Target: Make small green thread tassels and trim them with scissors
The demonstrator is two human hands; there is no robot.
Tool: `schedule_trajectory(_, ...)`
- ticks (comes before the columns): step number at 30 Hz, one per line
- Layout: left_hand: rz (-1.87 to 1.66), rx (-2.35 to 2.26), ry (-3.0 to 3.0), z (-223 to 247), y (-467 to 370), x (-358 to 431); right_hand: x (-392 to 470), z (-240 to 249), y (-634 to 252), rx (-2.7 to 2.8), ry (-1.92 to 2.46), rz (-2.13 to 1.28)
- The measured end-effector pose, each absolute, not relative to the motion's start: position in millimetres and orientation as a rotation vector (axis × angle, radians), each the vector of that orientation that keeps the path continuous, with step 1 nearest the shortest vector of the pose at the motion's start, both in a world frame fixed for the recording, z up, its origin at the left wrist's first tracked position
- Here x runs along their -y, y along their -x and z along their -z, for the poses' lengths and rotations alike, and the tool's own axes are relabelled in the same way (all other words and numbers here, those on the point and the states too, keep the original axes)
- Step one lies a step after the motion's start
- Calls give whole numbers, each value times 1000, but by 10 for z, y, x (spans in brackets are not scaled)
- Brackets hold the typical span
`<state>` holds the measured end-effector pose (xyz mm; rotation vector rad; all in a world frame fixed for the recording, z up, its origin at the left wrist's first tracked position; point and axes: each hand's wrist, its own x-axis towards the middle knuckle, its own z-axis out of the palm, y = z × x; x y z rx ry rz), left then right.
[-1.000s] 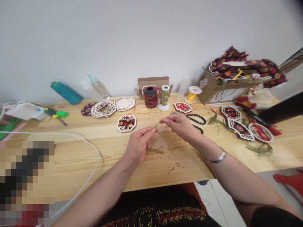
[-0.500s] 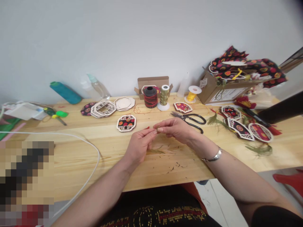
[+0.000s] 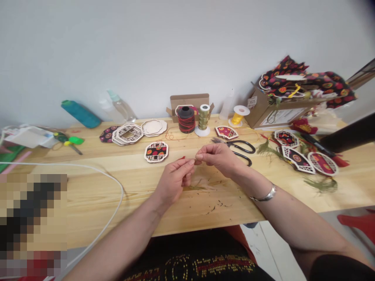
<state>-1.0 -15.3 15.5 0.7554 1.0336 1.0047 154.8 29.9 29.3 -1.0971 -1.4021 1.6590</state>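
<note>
My left hand [image 3: 175,176] and my right hand [image 3: 216,158] meet above the middle of the table, their fingers closed in pinches. A small red tip [image 3: 183,157] shows behind my left thumb. What lies between the fingertips is too small to make out. Just beyond my right hand lie black-handled scissors [image 3: 243,146], partly hidden by it. To the left of my hands rests an eight-sided wooden ornament [image 3: 156,152] with a dark patterned fabric centre. Dark snippets and greenish thread ends [image 3: 202,185] are scattered on the wood under my hands.
Along the wall stand a red-and-black cord spool [image 3: 186,120], a gold thread spool [image 3: 204,118] and a yellow spool [image 3: 239,115]. Lattice frames [image 3: 128,134] are stacked at left. A cardboard box [image 3: 278,111] and finished ornaments [image 3: 323,164] sit right. A white cable [image 3: 117,203] crosses the left side.
My right hand has shifted slightly up and its fingertips have drawn a little apart from my left ones. My left hand stays nearly where it was, still pinching.
</note>
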Motion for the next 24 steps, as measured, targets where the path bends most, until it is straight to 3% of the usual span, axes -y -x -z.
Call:
schedule_trajectory(15,-980,-1090,-1059,-65,17,155,-369,-301,-1632,1240,1055,-1517)
schedule_trajectory(24,-917,-1189,-1448,-87,34,157,-315,-350,-1648,1200,721,-1875)
